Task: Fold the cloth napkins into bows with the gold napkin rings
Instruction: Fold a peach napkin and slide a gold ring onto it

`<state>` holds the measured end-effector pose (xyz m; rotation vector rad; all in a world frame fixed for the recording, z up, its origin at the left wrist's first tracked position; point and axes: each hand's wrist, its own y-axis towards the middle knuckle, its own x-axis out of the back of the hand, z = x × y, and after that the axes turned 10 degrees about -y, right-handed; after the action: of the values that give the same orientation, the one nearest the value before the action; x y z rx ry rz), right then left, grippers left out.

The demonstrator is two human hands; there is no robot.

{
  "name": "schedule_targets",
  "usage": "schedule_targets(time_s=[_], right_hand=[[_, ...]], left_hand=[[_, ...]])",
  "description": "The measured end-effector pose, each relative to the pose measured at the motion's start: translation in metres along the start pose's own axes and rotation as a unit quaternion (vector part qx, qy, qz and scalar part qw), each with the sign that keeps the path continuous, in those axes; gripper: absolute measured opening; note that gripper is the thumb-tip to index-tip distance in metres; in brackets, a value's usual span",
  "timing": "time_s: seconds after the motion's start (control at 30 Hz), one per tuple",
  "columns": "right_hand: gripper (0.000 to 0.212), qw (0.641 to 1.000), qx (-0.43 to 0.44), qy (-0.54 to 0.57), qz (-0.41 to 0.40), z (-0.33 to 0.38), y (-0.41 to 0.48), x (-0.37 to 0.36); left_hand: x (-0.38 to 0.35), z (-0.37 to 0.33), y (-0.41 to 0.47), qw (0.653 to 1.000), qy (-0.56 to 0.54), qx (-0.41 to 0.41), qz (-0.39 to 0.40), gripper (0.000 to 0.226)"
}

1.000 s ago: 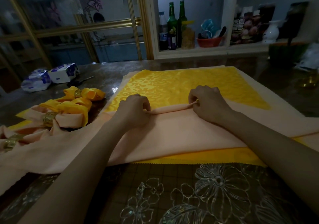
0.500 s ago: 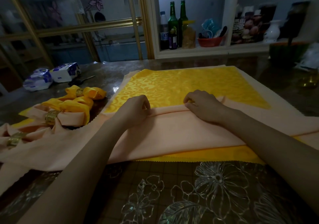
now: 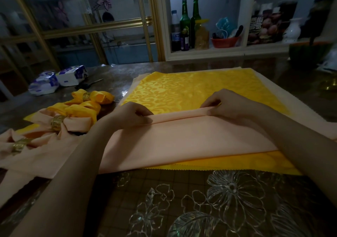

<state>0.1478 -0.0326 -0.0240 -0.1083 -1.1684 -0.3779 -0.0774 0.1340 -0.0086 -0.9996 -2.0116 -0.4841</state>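
Peach napkin (image 3: pixel 182 142): cloth, plain, laid flat on a yellow patterned napkin (image 3: pixel 191 89) with more cloth beneath, on the table (image 3: pixel 200 209) directly before the person. Change noted: half a second ago both hands pressed a fold flat; now the far edge is raised again as a soft ridge running between them, longer than the short tuck held a second ago. Reading: accordion pleating under way, early, with most of the cloth still unpleated and no ring yet applied. Left hand (image 3: pixel 131 117): thumb and curled fingers pinch the left end of the ridge. Right hand (image 3: pixel 231 105): fingertips pinch the right end, knuckles up. Adjacent items: finished bows at left, one yellow (image 3: pixel 82 107), one peach (image 3: pixel 73 125), each cinched by a gold ring (image 3: pixel 58 122); a further ringed bow at the left edge (image 3: pixel 20 144). Two tissue packs (image 3: pixel 58 78) beyond them; green bottles (image 3: pixel 185 17) on the shelf behind. Obstructions: the napkin's left end runs up against the finished bows, and whether it lies under them cannot be told; dragging it may disturb them. No loose ring identifiable; lighting dim.
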Motion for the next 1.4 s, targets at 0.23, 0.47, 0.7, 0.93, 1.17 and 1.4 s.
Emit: schedule_targets(time_s=[0.23,0.47,0.7,0.93,1.17,1.4], right_hand=[[0.012,0.994,0.0,-0.024,-0.105,-0.001,0.001,-0.008],[0.022,0.983,-0.016,-0.147,-0.111,-0.007,-0.003,-0.004],[0.017,0.986,-0.071,-0.135,-0.071,-0.003,-0.001,0.001],[0.009,0.998,-0.061,0.008,0.007,-0.008,-0.003,0.013],[0.014,0.995,-0.054,-0.055,-0.06,-0.011,-0.002,0.005],[0.018,0.983,-0.049,-0.139,-0.107,0.0,-0.009,0.003]], left_hand=[[-0.005,0.002,0.002,0.994,0.066,-0.04,-0.077,0.02],[-0.026,-0.007,0.006,0.988,0.07,-0.068,-0.118,0.016],[-0.021,-0.013,0.006,0.994,0.059,-0.03,-0.087,0.02],[-0.018,-0.007,0.006,0.996,0.04,-0.04,-0.073,0.019],[-0.022,-0.007,0.006,0.992,0.026,-0.053,-0.111,0.014],[-0.03,-0.011,0.008,0.981,0.095,-0.087,-0.144,0.011]])
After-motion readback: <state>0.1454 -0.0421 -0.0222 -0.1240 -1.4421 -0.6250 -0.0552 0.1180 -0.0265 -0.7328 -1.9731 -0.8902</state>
